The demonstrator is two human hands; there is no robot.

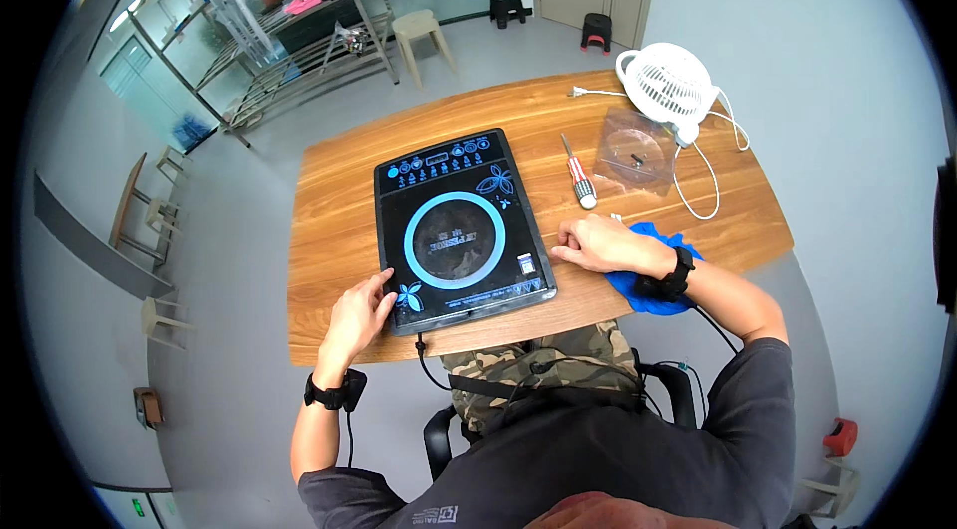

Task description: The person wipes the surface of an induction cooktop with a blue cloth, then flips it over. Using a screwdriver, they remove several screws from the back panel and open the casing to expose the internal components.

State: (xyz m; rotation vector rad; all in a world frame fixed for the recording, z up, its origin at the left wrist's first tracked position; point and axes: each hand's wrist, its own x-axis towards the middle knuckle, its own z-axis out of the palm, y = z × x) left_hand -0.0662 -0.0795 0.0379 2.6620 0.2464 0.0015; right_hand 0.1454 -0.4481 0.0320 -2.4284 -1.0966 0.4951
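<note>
A black induction cooker with a blue ring and blue flower patterns lies flat on the wooden table, its control panel at the far end. At its near left edge, my left hand rests with fingers apart, the fingertips touching the side. My right hand lies on the table just off the cooker's right edge. Its fingers are curled in, and I see nothing in them. Under my right wrist a blue cloth is bunched at the table's near edge. Beyond that hand lies a screwdriver with a red, white and dark handle.
The wooden table carries a white fan with a cord at the far right. Beside it, a clear plastic sheet has small dark parts on it. A cord hangs from the cooker's near edge. Stools and a metal rack stand beyond.
</note>
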